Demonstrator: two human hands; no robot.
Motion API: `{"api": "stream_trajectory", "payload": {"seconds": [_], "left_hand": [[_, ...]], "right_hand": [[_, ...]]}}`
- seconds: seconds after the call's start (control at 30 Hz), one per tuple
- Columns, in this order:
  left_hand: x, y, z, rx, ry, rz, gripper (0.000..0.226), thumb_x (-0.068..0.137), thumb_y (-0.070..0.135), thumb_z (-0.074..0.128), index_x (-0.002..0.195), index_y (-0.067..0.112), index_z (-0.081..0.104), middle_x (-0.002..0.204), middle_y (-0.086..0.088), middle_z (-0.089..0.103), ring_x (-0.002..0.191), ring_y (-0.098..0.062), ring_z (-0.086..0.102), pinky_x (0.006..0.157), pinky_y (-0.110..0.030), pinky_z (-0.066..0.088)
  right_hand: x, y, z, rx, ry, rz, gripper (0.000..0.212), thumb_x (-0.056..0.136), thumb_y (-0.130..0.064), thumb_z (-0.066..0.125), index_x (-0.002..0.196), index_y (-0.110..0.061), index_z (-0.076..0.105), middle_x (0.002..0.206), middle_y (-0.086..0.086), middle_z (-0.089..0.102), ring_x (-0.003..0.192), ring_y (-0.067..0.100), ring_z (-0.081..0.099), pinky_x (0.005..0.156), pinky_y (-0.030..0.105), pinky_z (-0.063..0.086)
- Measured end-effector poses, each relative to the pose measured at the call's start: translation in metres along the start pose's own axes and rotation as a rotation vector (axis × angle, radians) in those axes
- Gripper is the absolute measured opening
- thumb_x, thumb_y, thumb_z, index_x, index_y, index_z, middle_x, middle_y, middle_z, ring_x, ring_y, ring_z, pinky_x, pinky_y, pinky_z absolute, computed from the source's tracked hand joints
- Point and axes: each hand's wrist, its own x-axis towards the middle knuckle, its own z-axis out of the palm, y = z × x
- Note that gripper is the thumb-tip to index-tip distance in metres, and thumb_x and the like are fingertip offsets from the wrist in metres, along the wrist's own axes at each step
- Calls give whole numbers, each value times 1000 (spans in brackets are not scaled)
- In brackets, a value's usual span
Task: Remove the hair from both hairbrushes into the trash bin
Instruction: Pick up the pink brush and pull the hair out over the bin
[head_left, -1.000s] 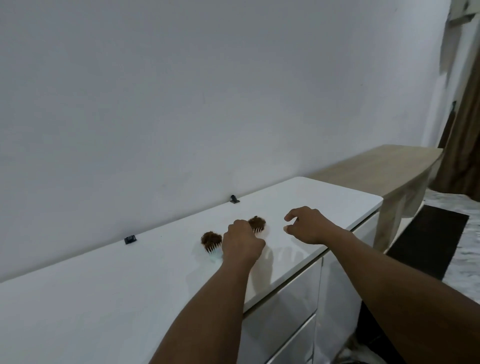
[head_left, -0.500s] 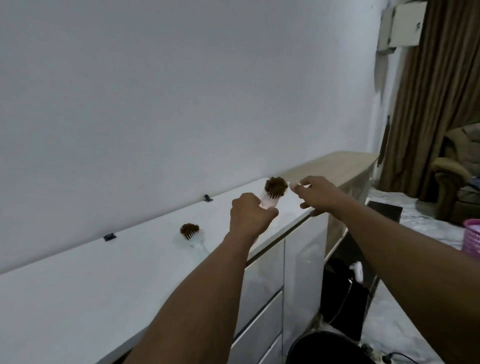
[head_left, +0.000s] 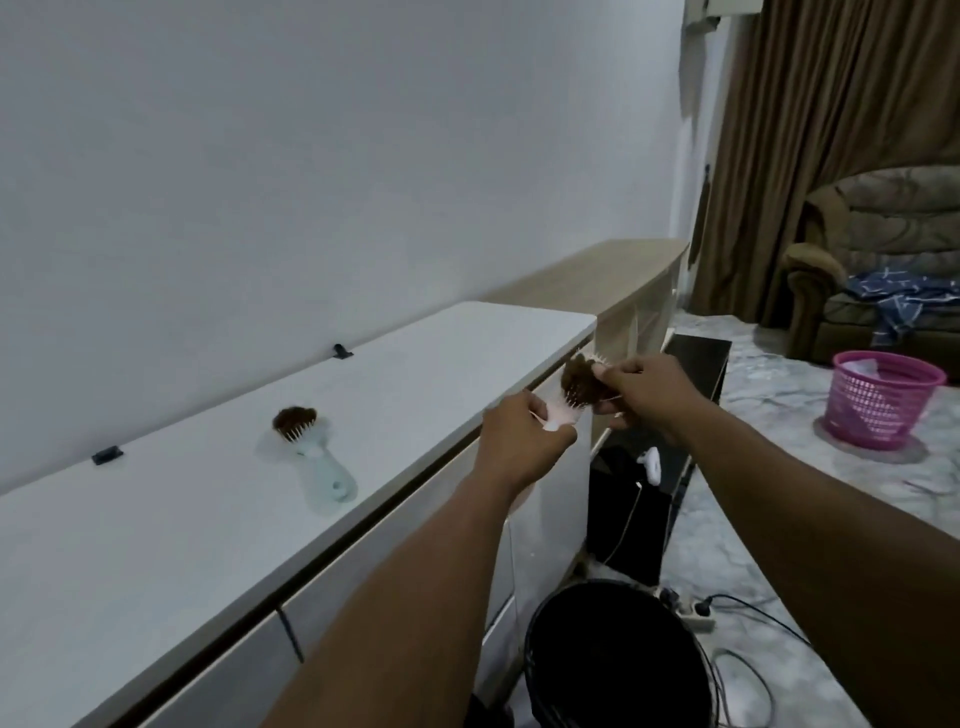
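1. The left hand (head_left: 522, 439) is closed around the handle of the pink hairbrush (head_left: 563, 410). It holds the brush off the white cabinet top (head_left: 156, 519), out past the front edge, with the bristles turned toward the other hand. In my judgement this grip steadies the brush so the hair can be pulled against it.

2. The right hand (head_left: 649, 392) has its fingertips pinched into the brown hair clump (head_left: 582, 382) on the pink brush head. The clump sits in the bristles and is not yet free, so the step in hand appears to be stripping the first brush.

3. The held brush hangs in the air above the floor. The black trash bin (head_left: 618, 654) stands on the floor below and nearer the person, against the cabinet front. The brush is not directly over the bin mouth as seen, so a loose clump would likely need to be carried down to it.

4. The pale blue hairbrush (head_left: 317, 462) lies flat on the cabinet top with its handle toward the person. Its own brown hair wad (head_left: 295, 420) is lodged in the bristles, and no hand touches it.

5. Count: two hairbrushes, one held and one lying; two hair clumps, both on their brushes; one black bin.

6. A pink mesh basket (head_left: 883, 397) stands well apart on the floor to the right. Two small dark clips (head_left: 106, 455) sit on the cabinet top by the wall.
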Motion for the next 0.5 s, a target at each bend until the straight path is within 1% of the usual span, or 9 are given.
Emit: {"api": "stream_trajectory", "payload": {"seconds": [0.07, 0.13, 0.17, 0.23, 0.3, 0.33, 0.43, 0.47, 0.5], "left_hand": [[1, -11, 20, -8, -34, -3, 26, 71, 33, 77, 87, 15, 66, 80, 3, 67, 74, -16, 62, 57, -25, 41], [1, -28, 44, -8, -96, -31, 27, 73, 34, 78, 85, 14, 65, 81, 2, 70, 75, -18, 65, 57, -25, 41], [-1, -39, 57, -13, -137, -53, 28, 74, 35, 78, 86, 13, 65, 82, 0, 71, 76, -19, 66, 57, -25, 41], [-3, -63, 82, -28, -230, -103, 30, 75, 37, 79, 86, 13, 66, 83, -2, 73, 75, -19, 67, 59, -25, 43], [-6, -91, 108, -46, -331, -170, 32, 75, 40, 80, 84, 12, 67, 79, -4, 74, 70, -19, 66, 61, -27, 47], [-8, -106, 122, -56, -381, -206, 33, 75, 41, 81, 83, 12, 67, 77, -6, 75, 68, -20, 66, 62, -28, 48], [-20, -158, 165, -95, -499, -311, 47, 63, 51, 81, 78, 9, 66, 74, -11, 74, 65, -20, 65, 64, -31, 49], [-27, -176, 180, -105, -530, -352, 47, 62, 51, 82, 75, 9, 66, 72, -11, 72, 65, -19, 64, 64, -31, 48], [-34, -192, 195, -125, -566, -390, 45, 64, 46, 85, 76, 7, 67, 69, -10, 69, 65, -18, 62, 64, -32, 47]], "right_hand": [[9, 26, 1, 55, 24, 52, 21, 95, -22, 64, 104, -4, 66, 89, 14, 71, 69, 17, 74, 57, 30, 62], [18, 61, 4, 96, 42, 123, 19, 95, -18, 65, 101, 0, 66, 77, 14, 68, 53, 13, 70, 50, 28, 59], [22, 80, 6, 120, 47, 161, 17, 95, -16, 65, 99, 1, 66, 74, 15, 67, 48, 13, 68, 49, 29, 58], [27, 116, 10, 177, 55, 235, 13, 93, -14, 67, 91, -2, 65, 74, 15, 65, 46, 15, 67, 51, 32, 58], [29, 153, 14, 231, 57, 308, 11, 92, -13, 69, 89, -3, 65, 79, 14, 65, 56, 21, 67, 59, 38, 61], [29, 171, 16, 255, 55, 341, 10, 91, -12, 69, 88, -3, 65, 79, 15, 65, 59, 23, 65, 60, 38, 62], [29, 232, 26, 294, 49, 436, 9, 91, -9, 69, 84, -4, 64, 71, 11, 63, 51, 17, 61, 48, 29, 57], [29, 255, 30, 289, 43, 468, 9, 90, -9, 70, 85, -5, 64, 70, 10, 63, 49, 15, 59, 47, 27, 55], [28, 278, 34, 288, 42, 500, 9, 90, -8, 70, 84, -5, 64, 69, 9, 63, 46, 13, 58, 47, 27, 53]]}}
